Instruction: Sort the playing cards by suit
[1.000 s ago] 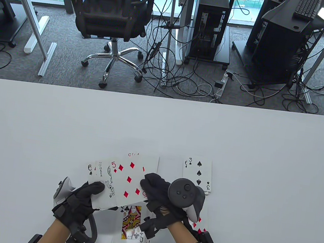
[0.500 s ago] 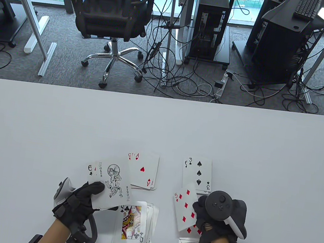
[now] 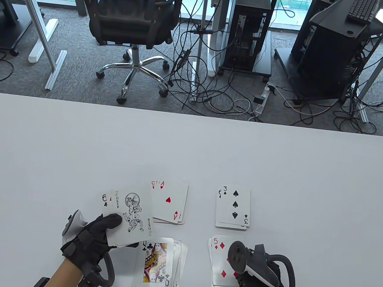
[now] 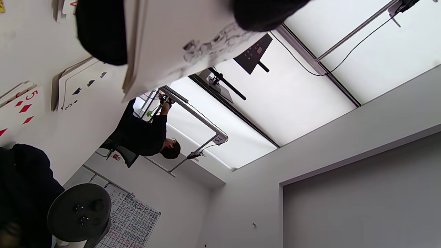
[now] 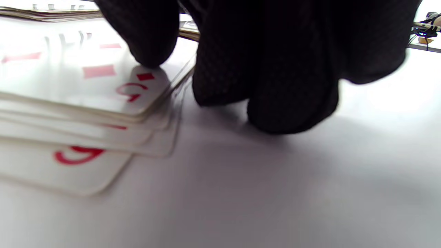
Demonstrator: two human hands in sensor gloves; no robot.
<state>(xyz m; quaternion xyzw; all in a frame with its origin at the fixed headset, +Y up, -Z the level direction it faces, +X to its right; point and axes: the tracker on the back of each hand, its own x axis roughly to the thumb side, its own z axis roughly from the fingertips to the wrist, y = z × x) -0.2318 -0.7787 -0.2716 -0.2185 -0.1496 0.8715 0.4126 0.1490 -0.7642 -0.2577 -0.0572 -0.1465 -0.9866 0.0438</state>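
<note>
White table (image 3: 70, 140) carried four suit piles. Left hand (image 3: 92, 240) pinched unsorted cards (image 3: 127, 218), joker outermost. Right hand (image 3: 258, 277), fingers curled, pressed a five (image 3: 219, 261) onto the diamonds beneath its fingertips, squaring it.

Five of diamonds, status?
Five of diamonds down on the diamond pile. Right hand fingertip touching its corner. Left hand grips fanned cards. Nothing obstructing.
</note>
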